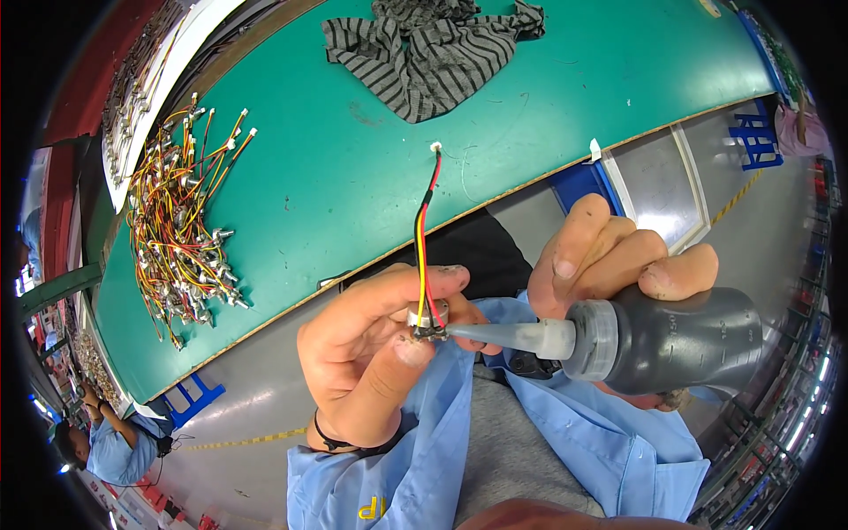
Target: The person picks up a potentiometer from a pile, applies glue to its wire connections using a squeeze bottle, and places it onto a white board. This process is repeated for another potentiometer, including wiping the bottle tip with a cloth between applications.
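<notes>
My left hand [362, 362] pinches a small round metal potentiometer [429, 314] between thumb and fingers. Red, yellow and black wires [422, 243] rise from its terminals toward a small white connector [435, 147] over the table edge. Dark material coats the terminals where the wires join. My right hand [609, 252] is closed round a squeeze bottle [685, 340] with dark contents, held on its side. The bottle's pale tapered nozzle [503, 335] points left, its tip at the terminals; whether it touches them I cannot tell. Part of my right hand is hidden behind the bottle.
A green-topped table [300, 177] lies ahead. On its left is a heap of wired metal parts [181, 230]; at the back, a crumpled striped cloth [433, 62]. Blue stools [755, 137] stand beyond the right end. Another person [119, 446] works at far left.
</notes>
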`<state>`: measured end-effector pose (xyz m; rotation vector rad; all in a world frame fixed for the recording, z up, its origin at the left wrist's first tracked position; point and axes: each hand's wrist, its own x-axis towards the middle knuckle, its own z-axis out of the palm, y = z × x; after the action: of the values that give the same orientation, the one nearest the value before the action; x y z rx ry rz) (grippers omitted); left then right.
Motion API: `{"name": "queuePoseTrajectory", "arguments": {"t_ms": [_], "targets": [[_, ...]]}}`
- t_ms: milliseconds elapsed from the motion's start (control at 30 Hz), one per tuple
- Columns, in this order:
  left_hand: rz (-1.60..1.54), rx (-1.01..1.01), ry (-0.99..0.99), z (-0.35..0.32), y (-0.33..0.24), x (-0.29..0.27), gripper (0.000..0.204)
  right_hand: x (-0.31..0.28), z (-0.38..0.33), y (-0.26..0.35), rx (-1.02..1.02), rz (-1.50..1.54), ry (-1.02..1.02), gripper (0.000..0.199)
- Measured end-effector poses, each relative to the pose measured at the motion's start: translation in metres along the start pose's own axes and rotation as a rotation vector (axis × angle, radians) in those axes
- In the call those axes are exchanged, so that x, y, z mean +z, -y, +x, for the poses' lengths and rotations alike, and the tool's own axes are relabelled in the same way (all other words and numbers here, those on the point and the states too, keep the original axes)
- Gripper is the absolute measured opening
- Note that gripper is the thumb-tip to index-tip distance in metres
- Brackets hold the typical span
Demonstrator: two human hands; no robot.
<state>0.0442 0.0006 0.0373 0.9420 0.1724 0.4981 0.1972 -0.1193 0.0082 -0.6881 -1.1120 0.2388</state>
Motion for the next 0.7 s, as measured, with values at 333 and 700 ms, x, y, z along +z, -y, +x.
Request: {"name": "queuePoseTrajectory", "arguments": {"t_ms": [333,700], "targets": [[0.031,-0.014,0.011,0.003,0.001,-0.002,0.041,-0.001,-0.001,-0.004,-0.021,0.017,0.004,0.069],[-0.06,-0.055,0.024,0.002,-0.001,0.001,0.041,-0.002,-0.001,-0.005,-0.023,0.014,0.018,0.071]]}}
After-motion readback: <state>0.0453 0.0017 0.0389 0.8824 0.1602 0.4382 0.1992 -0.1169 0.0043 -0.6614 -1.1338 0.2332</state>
